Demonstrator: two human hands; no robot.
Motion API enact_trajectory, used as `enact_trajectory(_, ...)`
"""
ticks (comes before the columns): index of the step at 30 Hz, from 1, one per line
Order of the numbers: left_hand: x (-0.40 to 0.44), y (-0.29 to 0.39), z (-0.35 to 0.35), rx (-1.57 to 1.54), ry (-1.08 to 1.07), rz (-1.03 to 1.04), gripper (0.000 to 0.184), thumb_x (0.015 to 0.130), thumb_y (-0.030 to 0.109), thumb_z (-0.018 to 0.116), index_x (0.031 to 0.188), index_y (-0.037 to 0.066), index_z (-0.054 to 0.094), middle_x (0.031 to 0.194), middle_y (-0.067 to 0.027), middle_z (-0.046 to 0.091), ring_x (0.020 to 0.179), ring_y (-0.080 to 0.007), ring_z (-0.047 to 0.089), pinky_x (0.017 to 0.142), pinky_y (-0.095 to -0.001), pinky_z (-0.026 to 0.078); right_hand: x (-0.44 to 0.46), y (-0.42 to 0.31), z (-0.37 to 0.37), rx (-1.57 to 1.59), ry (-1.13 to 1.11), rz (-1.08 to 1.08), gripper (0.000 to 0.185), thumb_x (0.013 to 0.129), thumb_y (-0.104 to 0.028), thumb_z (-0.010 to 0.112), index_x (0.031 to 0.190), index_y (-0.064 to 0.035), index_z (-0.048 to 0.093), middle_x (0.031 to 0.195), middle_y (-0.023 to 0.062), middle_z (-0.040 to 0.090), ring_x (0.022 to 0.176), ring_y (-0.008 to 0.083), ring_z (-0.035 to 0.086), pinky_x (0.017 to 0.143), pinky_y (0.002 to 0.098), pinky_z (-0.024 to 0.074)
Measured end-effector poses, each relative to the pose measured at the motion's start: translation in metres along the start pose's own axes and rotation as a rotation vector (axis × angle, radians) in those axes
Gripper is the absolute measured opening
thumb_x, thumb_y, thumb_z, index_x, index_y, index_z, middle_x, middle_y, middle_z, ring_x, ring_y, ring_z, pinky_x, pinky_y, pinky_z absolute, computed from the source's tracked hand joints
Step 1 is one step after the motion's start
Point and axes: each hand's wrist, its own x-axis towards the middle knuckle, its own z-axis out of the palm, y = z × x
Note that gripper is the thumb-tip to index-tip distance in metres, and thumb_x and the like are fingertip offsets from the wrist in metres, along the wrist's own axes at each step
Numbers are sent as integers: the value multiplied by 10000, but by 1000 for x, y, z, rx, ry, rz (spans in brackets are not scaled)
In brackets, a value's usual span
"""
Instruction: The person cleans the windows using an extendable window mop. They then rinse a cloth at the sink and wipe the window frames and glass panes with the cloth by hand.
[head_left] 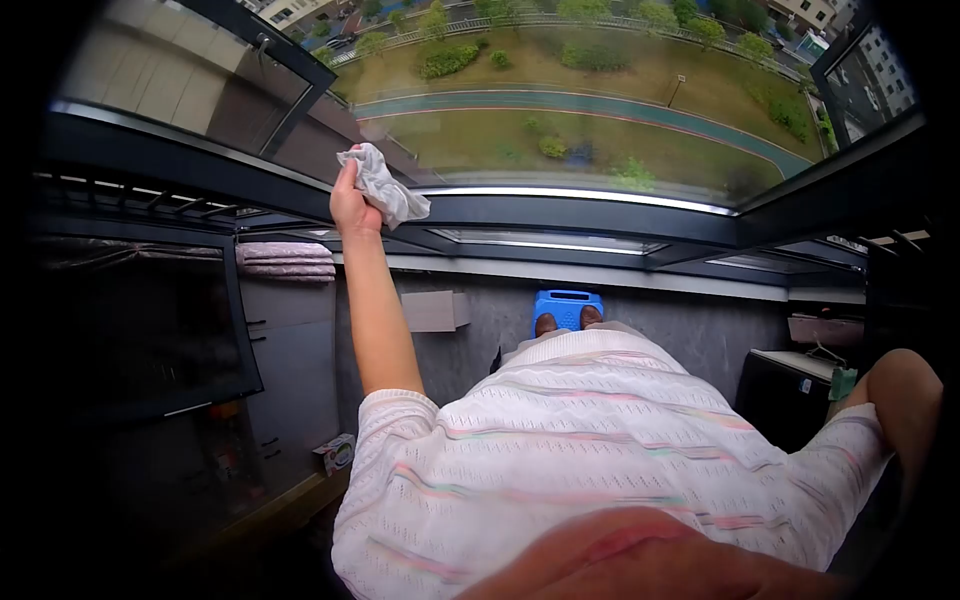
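Note:
My left hand (357,203) reaches forward on a straight arm to the window. Its fingers are closed on a crumpled white cloth (388,188), which hangs to the right over the dark window frame (590,212). The cloth is at the lower left of the large glass pane (560,130); whether it presses on the glass I cannot tell. My right arm (895,400) is bent at the far right, and its hand is out of sight. Both my feet stand on a blue plastic step stool (568,303) below the window.
An opened window sash (190,75) stands at the upper left. On the grey floor (490,290) sits a cardboard box (432,311). A grey cabinet (290,350) with folded pink fabric (287,261) on top is at left. A black appliance (785,395) stands at right.

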Motion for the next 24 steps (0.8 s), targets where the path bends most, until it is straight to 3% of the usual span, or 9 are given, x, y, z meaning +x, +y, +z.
enact_trajectory(3,-26,-13,4,250,-66,8,285,860,77,558,1122,-34,564,1027,-80,616,915,-159,591,833,-272,457,4,-1,17,-6,15,-38,416,883,-107,502,1240,80,399,1129,226,514,1040,311,505,910,364,393)
enact_trajectory(6,-48,-18,3,340,-55,-47,263,841,4,549,1099,-35,578,962,-41,625,815,-120,591,743,-239,469,0,-1,22,-18,26,-31,406,881,-105,504,1233,76,412,1104,216,526,1015,295,514,894,355,399)
enact_trajectory(9,-59,-24,-10,414,-93,-123,286,849,0,500,1127,-29,560,937,-60,629,799,-134,607,726,-295,503,-2,-9,37,-63,-18,-75,395,879,-102,505,1225,72,424,1080,206,538,990,280,523,877,346,405)
enact_trajectory(12,-88,-52,-29,424,57,-103,371,730,-115,574,1098,-70,577,1025,-99,629,895,-163,613,805,-287,486,-5,0,42,-126,20,-108,385,877,-100,506,1217,67,436,1055,196,550,965,264,532,861,337,411)
enact_trajectory(18,-96,-8,-39,311,-128,-64,399,779,-28,577,1175,-36,530,1002,-96,622,870,-159,610,766,-267,492,0,-12,37,-151,71,-73,365,873,-95,508,1201,59,461,1006,176,573,916,234,551,827,319,424)
enact_trajectory(24,-120,4,-47,270,-57,14,226,844,71,551,1031,-50,590,938,-88,629,878,-165,601,797,-282,476,10,-22,27,-131,103,-64,347,869,-90,510,1186,51,486,957,156,597,866,203,569,794,301,437)
